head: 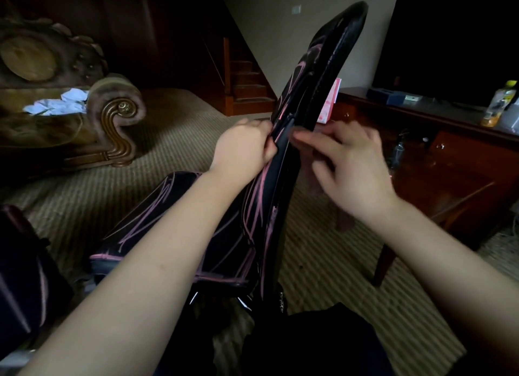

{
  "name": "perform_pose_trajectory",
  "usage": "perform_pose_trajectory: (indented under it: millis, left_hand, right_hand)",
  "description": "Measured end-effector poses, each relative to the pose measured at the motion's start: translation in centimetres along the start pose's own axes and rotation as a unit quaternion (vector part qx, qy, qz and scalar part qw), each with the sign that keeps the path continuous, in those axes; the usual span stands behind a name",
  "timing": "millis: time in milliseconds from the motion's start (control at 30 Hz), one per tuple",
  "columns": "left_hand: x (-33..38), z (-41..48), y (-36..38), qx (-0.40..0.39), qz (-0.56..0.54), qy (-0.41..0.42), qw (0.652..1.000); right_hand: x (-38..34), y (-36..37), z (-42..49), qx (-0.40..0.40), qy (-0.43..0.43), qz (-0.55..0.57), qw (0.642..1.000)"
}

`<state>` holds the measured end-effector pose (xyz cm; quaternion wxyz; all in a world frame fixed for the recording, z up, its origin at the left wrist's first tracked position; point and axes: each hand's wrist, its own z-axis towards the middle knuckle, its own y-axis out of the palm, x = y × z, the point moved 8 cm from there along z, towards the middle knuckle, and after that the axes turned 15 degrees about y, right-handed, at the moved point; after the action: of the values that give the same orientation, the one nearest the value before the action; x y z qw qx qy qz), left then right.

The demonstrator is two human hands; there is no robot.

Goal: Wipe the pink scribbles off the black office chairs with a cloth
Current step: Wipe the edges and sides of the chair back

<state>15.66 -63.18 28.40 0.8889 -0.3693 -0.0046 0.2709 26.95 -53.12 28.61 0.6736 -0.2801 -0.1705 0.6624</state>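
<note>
I read the black office chair at centre frame, seen side-on. Its backrest [317, 75] rises toward the upper right and its seat [157, 215] lies at lower centre. Both carry pink scribbles [261, 196].

The left hand [244, 146] has its fingers curled tight onto the backrest's front edge at mid-frame. The right hand [348, 162] lies against the rear edge, fingers straight and slightly spread. No cloth is visible in either hand, and I cannot tell whether the left fist hides one.

Hazards:
- Wiping bare-handed would likely smear pigment onto skin and upholstery.
- Pressure from one side alone could tip or swivel the chair.

White crumpled material [56, 104] lies on the sofa [112, 106] at upper left, well apart.
</note>
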Motion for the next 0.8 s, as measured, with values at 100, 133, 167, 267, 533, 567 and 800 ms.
perform_pose_trajectory:
  millis: [100,133,167,267,533,567,800]
  left_hand:
    - [0.2,-0.2,-0.5,0.007,0.000,0.005,1.000]
    - [0.2,-0.2,-0.6,0.009,0.000,0.004,1.000]
    - [0.3,-0.3,-0.7,0.005,0.000,0.003,1.000]
    - [0.2,-0.3,-0.8,-0.001,-0.004,-0.006,1.000]
    - [0.2,-0.5,-1.0,0.008,-0.006,-0.013,1.000]
    - [0.2,-0.5,-1.0,0.011,-0.005,-0.012,1.000]
    - [0.1,-0.5,-0.8,0.006,-0.001,-0.018,1.000]
  right_hand:
    - [-0.6,5.1,-4.8,-0.092,-0.028,-0.033,0.995]
    - [-0.7,6.6,-6.3,-0.122,-0.037,-0.045,0.991]
    - [-0.7,7.4,-7.2,-0.145,-0.045,-0.054,0.987]
    - [-1.1,5.5,-5.1,-0.111,-0.052,-0.059,0.991]
    - [-1.1,5.8,-7.1,-0.100,-0.074,-0.065,0.990]
    - [-1.0,5.7,-6.7,-0.097,-0.084,-0.077,0.989]
    - [-0.9,5.4,-6.8,-0.071,-0.056,-0.071,0.993]
